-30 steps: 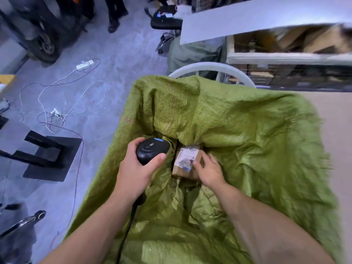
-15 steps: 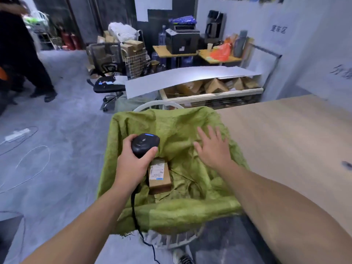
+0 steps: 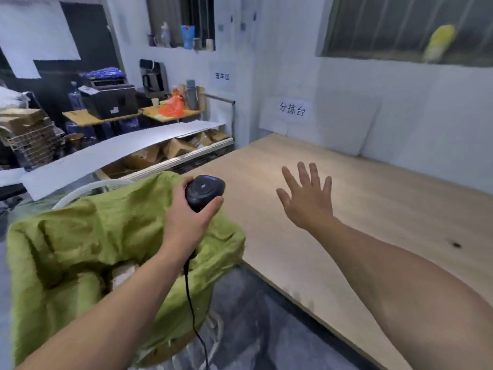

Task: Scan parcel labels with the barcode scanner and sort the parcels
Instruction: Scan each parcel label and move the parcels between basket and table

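My left hand (image 3: 188,218) grips a black barcode scanner (image 3: 204,191) with a blue light on top; its black cable (image 3: 193,313) hangs down. The hand hovers over the right rim of a green sack (image 3: 88,236) draped in a white chair. A brown parcel (image 3: 124,273) shows partly inside the sack, under my left forearm. My right hand (image 3: 306,198) is held out over the wooden table (image 3: 373,209), fingers spread and straight, holding nothing.
A shelf with cardboard boxes (image 3: 170,150) under a white sheet stands behind the sack. Farther back, desks carry a black printer (image 3: 109,100) and an orange bag (image 3: 172,106). A paper sign (image 3: 292,109) hangs on the white wall behind the table. Grey floor lies below.
The view has swung up from the sack to the table. My right hand let go of the parcel, left the sack and moved out over the table. The scanner stays in my left hand.
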Demonstrator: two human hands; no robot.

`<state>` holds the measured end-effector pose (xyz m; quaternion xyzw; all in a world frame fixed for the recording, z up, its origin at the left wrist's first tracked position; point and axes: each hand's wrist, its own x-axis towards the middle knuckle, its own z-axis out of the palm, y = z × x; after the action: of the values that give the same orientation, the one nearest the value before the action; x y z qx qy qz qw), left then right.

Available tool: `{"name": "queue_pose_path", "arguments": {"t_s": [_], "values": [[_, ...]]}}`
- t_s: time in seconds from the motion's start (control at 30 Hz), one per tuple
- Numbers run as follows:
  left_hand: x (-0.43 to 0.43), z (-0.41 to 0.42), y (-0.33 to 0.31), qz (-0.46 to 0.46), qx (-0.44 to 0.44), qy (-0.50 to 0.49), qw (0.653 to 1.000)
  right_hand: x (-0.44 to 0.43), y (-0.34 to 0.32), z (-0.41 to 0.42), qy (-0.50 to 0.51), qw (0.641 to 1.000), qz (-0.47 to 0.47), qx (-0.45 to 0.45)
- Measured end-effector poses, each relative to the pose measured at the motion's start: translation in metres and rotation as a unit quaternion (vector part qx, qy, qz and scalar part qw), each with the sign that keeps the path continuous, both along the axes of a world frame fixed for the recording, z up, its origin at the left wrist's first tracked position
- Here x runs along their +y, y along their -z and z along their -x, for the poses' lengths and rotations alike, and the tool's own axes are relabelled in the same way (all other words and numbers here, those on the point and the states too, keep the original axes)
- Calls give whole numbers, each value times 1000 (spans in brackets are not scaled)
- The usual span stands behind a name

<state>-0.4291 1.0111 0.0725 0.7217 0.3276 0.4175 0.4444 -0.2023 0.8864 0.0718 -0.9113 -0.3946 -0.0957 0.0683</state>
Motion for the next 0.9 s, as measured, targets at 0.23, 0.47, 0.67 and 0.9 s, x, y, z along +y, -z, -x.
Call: {"name": "queue_pose_path", "arguments": {"t_s": [0.23, 0.47, 0.67, 0.9], "values": [[-113, -119, -14, -20, -11, 138, 990, -181, -11, -71, 167, 986, 5, -10], [-284, -236, -15, 24, -23, 267, 963, -405, -12, -128, 302, 953, 1, -2], [-450, -324, -14, 41, -14, 357, 933, -608, -1, -159, 405, 914, -14, 29], [-610, -396, -16, 48, -10, 448, 893, -784, 18, -148, 515, 854, -25, 68]]}}
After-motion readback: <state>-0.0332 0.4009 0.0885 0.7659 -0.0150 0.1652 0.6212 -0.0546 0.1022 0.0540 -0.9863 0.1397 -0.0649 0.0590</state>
